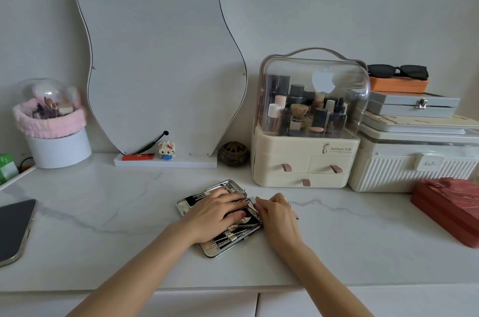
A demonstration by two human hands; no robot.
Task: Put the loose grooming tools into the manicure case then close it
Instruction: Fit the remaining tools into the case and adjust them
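Two halves of a manicure case (207,249) lie open flat on the marble-patterned counter (103,213), each with a shiny metal rim, a pale woven-look border and a black lining. Thin metal grooming tools (228,237) sit in rows under straps on the near half, and a pair of nippers (247,224) lies across them near the right edge.

The counter is white with grey veins and runs along a plain pale wall. A wavy-edged mirror (160,57) stands at the back on a small base, with a red lighter (137,157) and a little block-built cat figure (166,150) at its foot. Right of it stand a cream cosmetics organiser (305,161) with a clear dome, a ribbed white box (404,174) and a red box (448,208). At the far left are a pink-trimmed brush holder (49,119) and a dark phone (15,228).

The case lies in the middle of the counter, close to the front edge. The left hand (215,215) rests palm down across its hinge, fingers straight and pressing on the far half. The right hand (278,215) sits just beside the case's right edge, fingers curled toward the hinge area; whether it pinches a tool cannot be told.
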